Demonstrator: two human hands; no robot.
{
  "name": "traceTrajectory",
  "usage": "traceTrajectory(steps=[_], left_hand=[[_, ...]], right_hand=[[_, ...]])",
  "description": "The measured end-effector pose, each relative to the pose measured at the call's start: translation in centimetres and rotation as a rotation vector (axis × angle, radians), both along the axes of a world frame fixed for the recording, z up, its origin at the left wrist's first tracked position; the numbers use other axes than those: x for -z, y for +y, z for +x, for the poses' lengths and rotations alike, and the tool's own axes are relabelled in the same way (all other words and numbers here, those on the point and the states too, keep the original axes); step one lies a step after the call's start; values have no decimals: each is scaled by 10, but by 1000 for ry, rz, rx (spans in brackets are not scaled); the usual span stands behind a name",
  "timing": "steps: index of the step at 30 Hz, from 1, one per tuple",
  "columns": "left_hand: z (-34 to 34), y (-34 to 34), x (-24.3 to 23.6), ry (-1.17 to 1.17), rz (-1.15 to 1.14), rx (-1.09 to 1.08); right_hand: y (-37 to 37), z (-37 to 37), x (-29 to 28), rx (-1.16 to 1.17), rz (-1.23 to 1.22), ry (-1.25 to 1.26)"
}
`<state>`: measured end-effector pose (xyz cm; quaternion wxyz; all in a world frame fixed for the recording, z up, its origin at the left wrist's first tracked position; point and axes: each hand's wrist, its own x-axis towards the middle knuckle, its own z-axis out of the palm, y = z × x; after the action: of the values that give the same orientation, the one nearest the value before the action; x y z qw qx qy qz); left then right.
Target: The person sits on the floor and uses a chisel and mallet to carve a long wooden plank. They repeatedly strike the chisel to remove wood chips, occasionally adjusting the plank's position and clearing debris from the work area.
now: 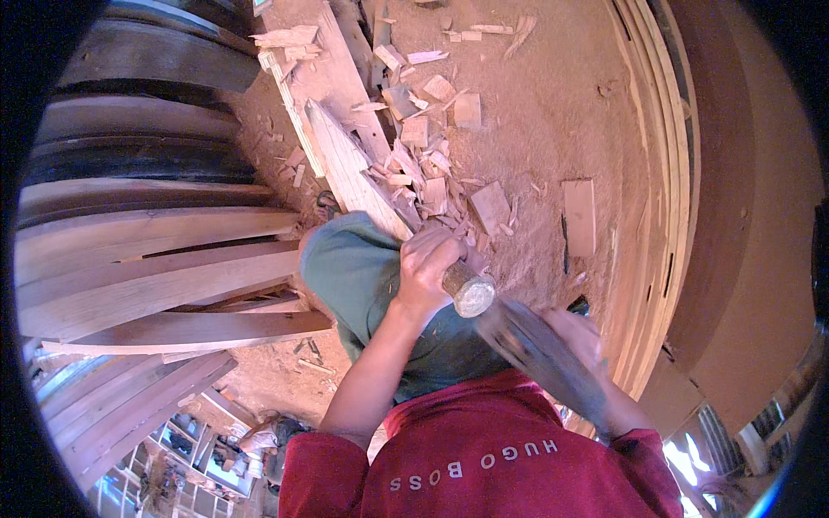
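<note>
My left hand (427, 269) is closed round the thick handle of what looks like a chisel (473, 295), its round, pale, battered end facing up. The blade is hidden below the hand. Just to the right is a long dark club-like mallet (548, 358), smeared by motion and close to the chisel's end. My right hand (577, 338), also blurred, seems wrapped round it. Beyond my left hand a pale, rough-hewn timber (350, 173) runs away from my lap, over my green-clothed leg (350, 255).
Wood chips (432, 177) and offcuts are strewn along the timber's right side, with a flat wooden block (579, 217) farther right. Stacked planks (155, 259) reach in from the left. Long boards (669, 198) stand along the right. Sawdust covers the ground (553, 112).
</note>
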<state>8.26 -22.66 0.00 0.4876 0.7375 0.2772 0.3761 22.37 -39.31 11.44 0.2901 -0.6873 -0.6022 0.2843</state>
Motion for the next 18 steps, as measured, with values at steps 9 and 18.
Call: traceTrajectory(steps=[9,18], left_hand=[[-7,5,13,35,-110,-16],[10,11,1,-29,12,24]], right_hand=[[8,-6,-4,-10,-102,61],[-6,7,-1,-4,-50,-250]])
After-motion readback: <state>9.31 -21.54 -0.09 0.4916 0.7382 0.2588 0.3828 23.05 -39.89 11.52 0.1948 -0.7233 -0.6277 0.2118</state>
